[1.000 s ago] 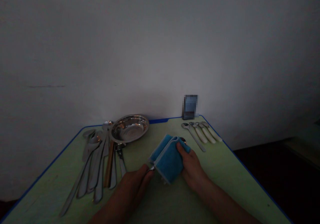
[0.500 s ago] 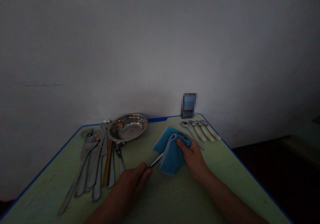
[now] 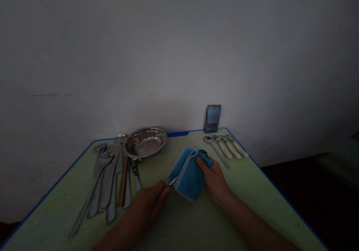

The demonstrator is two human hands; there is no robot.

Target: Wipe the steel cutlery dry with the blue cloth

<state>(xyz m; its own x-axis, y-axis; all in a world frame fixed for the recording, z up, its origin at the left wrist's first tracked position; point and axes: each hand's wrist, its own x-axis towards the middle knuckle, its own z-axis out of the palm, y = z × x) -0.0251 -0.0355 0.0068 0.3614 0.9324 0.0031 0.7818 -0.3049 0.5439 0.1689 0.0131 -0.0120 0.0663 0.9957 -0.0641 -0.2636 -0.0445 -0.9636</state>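
My left hand is closed around the handle of a metal spoon, which points away to the right. A blue cloth with a pale edge is folded over the spoon's middle. My right hand pinches the cloth around the spoon, thumb on top. Past the cloth, a dark rounded end, seemingly the spoon's bowl, shows beside the right fingers. The cloth hides most of the shaft.
A shiny metal bowl stands at the back left of the green table. Spoons, forks and other utensils lie in a pile on the left. A metal spoon and pale-handled cutlery lie back right, before a blurred upright device.
My right hand and the cloth have slid slightly down the spoon toward my left hand. The spoon's far end now shows past the cloth. My left hand keeps its grip.
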